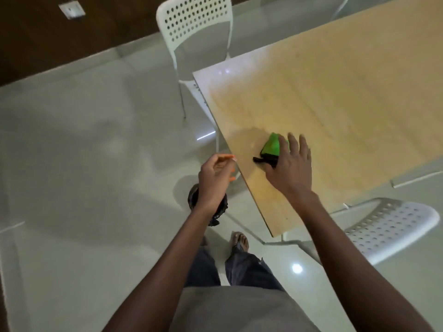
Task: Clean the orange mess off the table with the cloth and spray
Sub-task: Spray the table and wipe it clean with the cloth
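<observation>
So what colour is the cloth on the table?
Bright green cloth with a black edge, seen from the head view.

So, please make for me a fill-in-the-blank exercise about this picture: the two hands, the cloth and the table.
1. The right hand presses the ____ cloth onto the table.
2. The left hand is cupped just past the table's edge and holds ____ bits.
3. Under the left hand, on the floor, stands a bin lined with a ____ bag.
4. Both chairs by the table are ____.

Missing words: green; orange; black; white
</observation>
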